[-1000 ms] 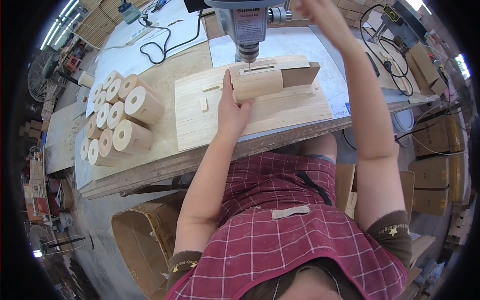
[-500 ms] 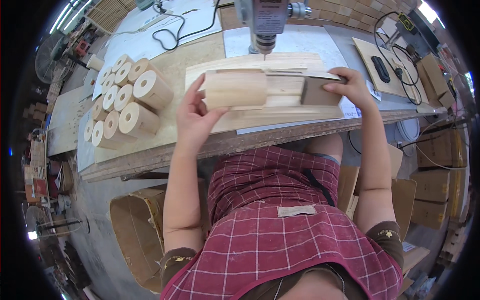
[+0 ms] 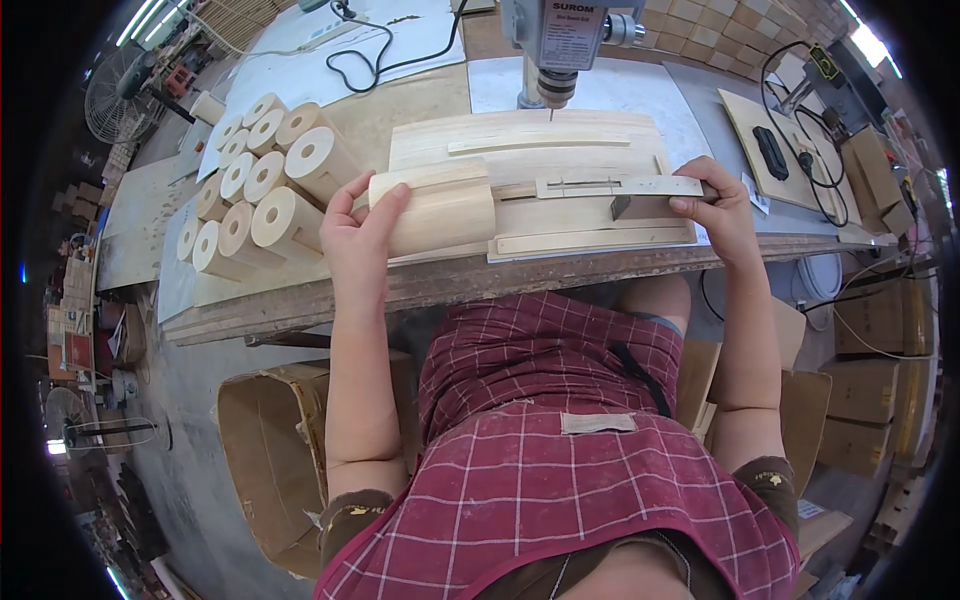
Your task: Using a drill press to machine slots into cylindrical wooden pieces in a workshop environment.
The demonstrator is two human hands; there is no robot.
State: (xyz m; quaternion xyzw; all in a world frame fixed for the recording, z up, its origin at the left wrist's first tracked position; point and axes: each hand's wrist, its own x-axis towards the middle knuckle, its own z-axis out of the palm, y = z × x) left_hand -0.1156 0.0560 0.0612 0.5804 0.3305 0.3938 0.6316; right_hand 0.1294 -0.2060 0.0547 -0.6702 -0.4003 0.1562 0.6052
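My left hand (image 3: pixel 362 235) is closed on the left end of a pale wooden cylinder (image 3: pixel 442 218), which lies on its side with a shallow groove along its top. In my right hand (image 3: pixel 722 218) is a flat pale strip (image 3: pixel 655 187) with a narrow slot and dark marked lines. A dark brown flat piece (image 3: pixel 645 207) sits under the strip, also pinched by that hand. The strip's left end stands a little apart from the cylinder. Both are over a wooden board (image 3: pixel 560 132) with thin strips on it. Behind stands a bench drill (image 3: pixel 562 40), its bit pointing down, touching neither piece.
Several hollow wooden cylinders (image 3: pixel 262 175) are stacked on their sides at the left of the bench (image 3: pixel 250 298). A black power strip (image 3: pixel 770 152) and cables lie on a board at the right. Open cardboard boxes (image 3: pixel 262 450) stand below the bench's front edge.
My left hand has brought the cylinder left and nearer, and its groove now shows on top. My right hand has tilted the strip, so its slotted face is visible.
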